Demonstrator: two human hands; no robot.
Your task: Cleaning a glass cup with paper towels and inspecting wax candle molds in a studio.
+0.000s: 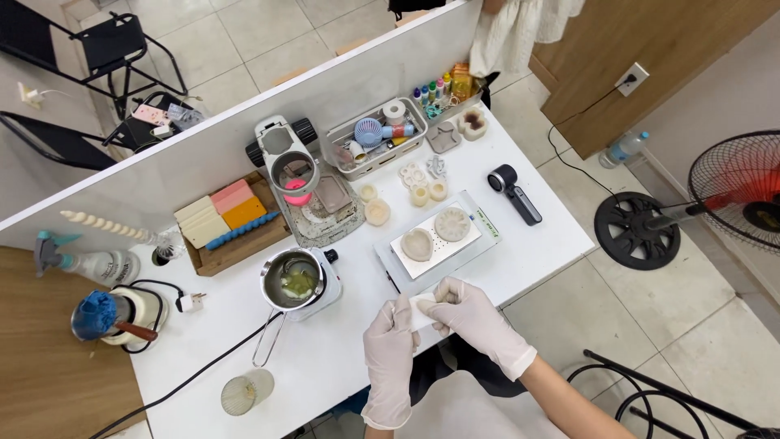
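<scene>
Both hands gloved in white, meeting at the near edge of the table [536, 252]. Left hand [388, 341]: fingers curled upward, gripping the left end of a small white piece [421, 309]. Right hand [467, 313]: closed over the same piece from the right, thumb and fingers pinching it. What the piece is cannot be told; it sits between the two hands, just above the table edge, partly hidden by the fingers.

Just beyond the hands: a flat grey tray [487, 236] bearing a white slab with two pale round moulds [435, 234], side by side. Left of the tray, a small metal pot [291, 280] on a white hotplate, with yellowish contents and a wire handle pointing toward the near edge. Near the front left edge, a clear glass [246, 392].

Further back: small round cream casts [377, 211] near the tray; a wooden box [236, 232] holding cream, pink and orange blocks and a blue strip; a clear basket [375, 138] of sundries; a row of small coloured bottles [435, 88]. Right of the tray, a black handheld device [514, 192]. Far left: a spray bottle [81, 260] and a cup with blue contents [101, 315].

On the floor to the right, a fan [731, 199].
</scene>
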